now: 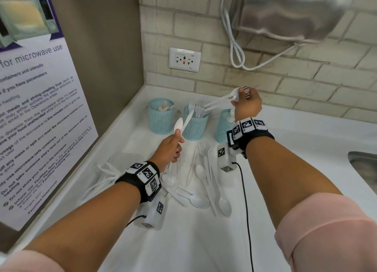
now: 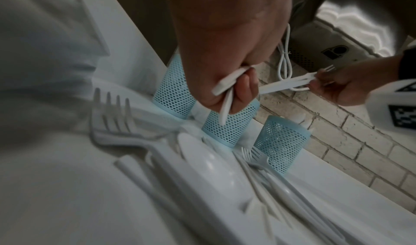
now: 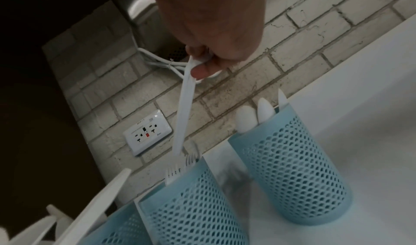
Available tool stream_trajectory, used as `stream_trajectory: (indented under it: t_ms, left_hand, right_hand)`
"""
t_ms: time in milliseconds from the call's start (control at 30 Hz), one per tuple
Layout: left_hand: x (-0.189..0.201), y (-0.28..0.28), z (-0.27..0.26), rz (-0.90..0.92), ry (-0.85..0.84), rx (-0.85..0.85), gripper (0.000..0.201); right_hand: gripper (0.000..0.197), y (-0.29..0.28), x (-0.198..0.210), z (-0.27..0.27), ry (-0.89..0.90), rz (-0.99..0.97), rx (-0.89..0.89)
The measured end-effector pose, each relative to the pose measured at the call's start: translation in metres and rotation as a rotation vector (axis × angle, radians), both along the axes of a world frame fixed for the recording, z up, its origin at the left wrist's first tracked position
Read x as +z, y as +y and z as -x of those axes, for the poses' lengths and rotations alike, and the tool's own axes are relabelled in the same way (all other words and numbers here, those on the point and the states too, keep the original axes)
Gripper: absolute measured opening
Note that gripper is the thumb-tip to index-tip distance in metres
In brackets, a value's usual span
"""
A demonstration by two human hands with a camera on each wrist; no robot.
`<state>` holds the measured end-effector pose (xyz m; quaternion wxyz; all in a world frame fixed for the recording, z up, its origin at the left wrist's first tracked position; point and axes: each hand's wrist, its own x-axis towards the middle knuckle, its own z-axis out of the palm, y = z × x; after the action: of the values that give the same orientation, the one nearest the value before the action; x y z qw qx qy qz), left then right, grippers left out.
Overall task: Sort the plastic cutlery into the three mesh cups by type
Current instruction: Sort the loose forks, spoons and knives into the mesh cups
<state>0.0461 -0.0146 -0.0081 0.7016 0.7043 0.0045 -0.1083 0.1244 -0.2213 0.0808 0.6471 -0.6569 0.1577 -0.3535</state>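
Above middle cup [image 1: 194, 126], forks [image 1: 219, 101] (handles down) in right hand [image 1: 247, 104]

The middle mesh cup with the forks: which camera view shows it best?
The head view. There the middle mesh cup shows whole, with the fork heads standing above its rim. In the right wrist view it is close but blurred and cut off at the bottom edge. In the left wrist view the left hand covers its top.

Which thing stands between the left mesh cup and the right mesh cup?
The middle mesh cup, holding forks, stands between the left mesh cup and the right mesh cup; the head view shows it.
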Motion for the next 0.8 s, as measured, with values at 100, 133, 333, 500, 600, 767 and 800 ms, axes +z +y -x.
stream_trajectory:
  t_ms: [100,133,333,500,600,767,800]
  left_hand:
    - [0.0,0.001,-0.003,-0.009,-0.005,0.006,0.03]
    - [0.0,0.001,-0.003,-0.005,-0.009,0.0,0.028]
    - [-0.002,0.001,-0.006,0.042,-0.007,-0.012,0.039]
    - [-0.003,0.0,-0.008,0.069,-0.007,-0.012,0.042]
    - [-0.004,0.001,-0.009,0.099,0.01,-0.003,0.044]
    - [-0.003,0.002,-0.008,0.124,0.026,0.017,0.046]
    - [-0.003,0.001,-0.008,0.122,0.024,0.023,0.044]
  right_hand:
    - [0.024,0.005,-0.008,-0.005,0.032,0.018,-0.009]
    - [0.024,0.007,-0.011,-0.008,0.05,0.061,-0.005]
    - [0.027,0.024,-0.026,-0.02,0.193,0.444,0.197]
    - [0.032,0.038,-0.034,-0.021,0.339,0.608,0.34]
    - [0.039,0.04,-0.037,-0.02,0.369,0.62,0.405]
    - [0.041,0.037,-0.035,-0.014,0.441,0.825,0.476]
    - [0.043,0.037,-0.036,-0.014,0.464,0.887,0.499]
